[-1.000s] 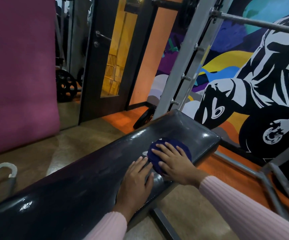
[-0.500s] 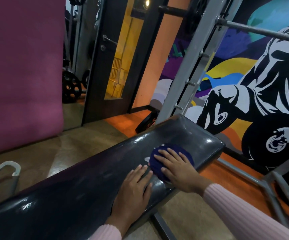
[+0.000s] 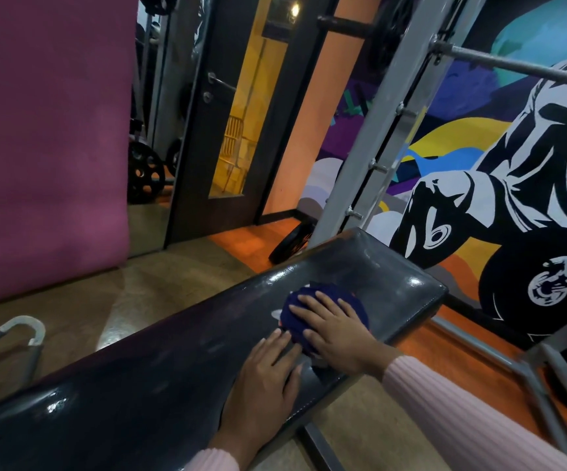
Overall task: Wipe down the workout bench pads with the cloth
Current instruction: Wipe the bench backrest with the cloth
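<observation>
A long black glossy bench pad runs from the lower left up to its far end at centre right. A bunched dark blue cloth lies on the pad near that far end. My right hand presses flat on the cloth with fingers spread and straight. Just beside it, my left hand rests flat on the bare pad, its fingertips close to the cloth's near edge. Both arms wear pink ribbed sleeves.
A grey metal rack upright and a horizontal bar stand behind the bench's far end. A weight plate leans on the floor there. A purple mat stands at left, a grey frame at right.
The two hands and the cloth keep nearly the same place on the pad; the right hand has shifted slightly on the cloth. The view has tilted a little.
</observation>
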The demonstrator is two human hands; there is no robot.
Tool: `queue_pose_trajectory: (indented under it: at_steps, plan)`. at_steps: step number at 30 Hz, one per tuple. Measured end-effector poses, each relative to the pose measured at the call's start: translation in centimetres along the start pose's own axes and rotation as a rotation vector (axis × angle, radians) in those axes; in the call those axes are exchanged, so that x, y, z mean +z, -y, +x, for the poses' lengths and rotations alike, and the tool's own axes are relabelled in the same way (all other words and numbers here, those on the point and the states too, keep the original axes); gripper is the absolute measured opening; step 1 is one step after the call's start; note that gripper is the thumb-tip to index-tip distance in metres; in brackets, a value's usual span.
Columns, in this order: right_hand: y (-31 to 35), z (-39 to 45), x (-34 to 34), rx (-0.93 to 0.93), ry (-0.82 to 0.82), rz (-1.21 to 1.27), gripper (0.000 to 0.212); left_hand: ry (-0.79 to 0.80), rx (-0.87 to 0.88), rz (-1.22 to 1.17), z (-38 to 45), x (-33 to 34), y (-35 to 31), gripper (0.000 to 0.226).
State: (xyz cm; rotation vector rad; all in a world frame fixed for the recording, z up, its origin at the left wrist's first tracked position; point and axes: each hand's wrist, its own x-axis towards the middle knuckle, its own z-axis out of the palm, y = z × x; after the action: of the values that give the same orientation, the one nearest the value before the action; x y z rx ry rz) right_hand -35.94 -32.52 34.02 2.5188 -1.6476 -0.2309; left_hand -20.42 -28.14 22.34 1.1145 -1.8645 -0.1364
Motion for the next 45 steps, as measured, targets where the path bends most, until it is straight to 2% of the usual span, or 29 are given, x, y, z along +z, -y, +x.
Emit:
queue_pose_trajectory:
  at_steps: [4,8,11,15,19,23,28,31,33,37,39,41,45]
  plan:
    - [-2.4,0.0,-1.2,0.084,0.033,0.041,0.049,-0.010,-0.007,-0.018,0.0,0.2,0.1,0.041]
    - [-0.7,4.0,-0.9,0.205,0.002,-0.002,0.052,-0.027,-0.007,-0.006,0.0,0.1,-0.1,0.041]
    - [1.4,3.8,0.0,0.099,-0.004,-0.003,0.052,-0.035,0.008,0.001,0.2,0.0,-0.1,0.039]
    - [-0.4,0.9,0.0,-0.017,-0.002,-0.011,0.055,-0.046,0.015,-0.030,0.1,0.0,0.0,0.035]
    - [-2.6,3.2,-1.1,0.137,0.012,-0.008,0.050,-0.065,0.008,-0.053,0.0,0.4,0.2,0.035]
    - [-0.4,7.1,-1.3,0.210,0.017,-0.006,0.052,-0.065,0.016,-0.038,0.1,0.6,0.3,0.036]
    - [0.5,4.2,-0.5,-0.037,0.047,0.025,0.049,-0.071,0.016,-0.039,0.1,0.3,0.2,0.036]
    - [-2.0,3.3,-2.0,-0.080,0.160,0.103,0.049,-0.072,0.010,-0.047,0.0,0.4,0.2,0.034]
    - [-3.0,4.9,-2.8,-0.020,0.182,0.116,0.049,-0.076,0.000,-0.055,-0.1,0.6,0.3,0.034]
    - [-0.8,9.3,-2.1,0.169,0.090,-0.012,0.052,-0.088,0.003,-0.078,-0.2,0.9,0.4,0.034]
    - [1.9,9.6,-1.4,0.126,0.089,-0.023,0.053,-0.087,0.004,-0.076,-0.1,0.9,0.5,0.034]
    - [3.6,8.2,-0.6,0.002,0.100,-0.002,0.051,-0.085,0.012,-0.087,0.1,0.6,0.4,0.034]
    - [0.7,5.8,-2.0,-0.140,0.209,0.169,0.050,-0.095,0.029,-0.101,0.1,0.3,0.2,0.034]
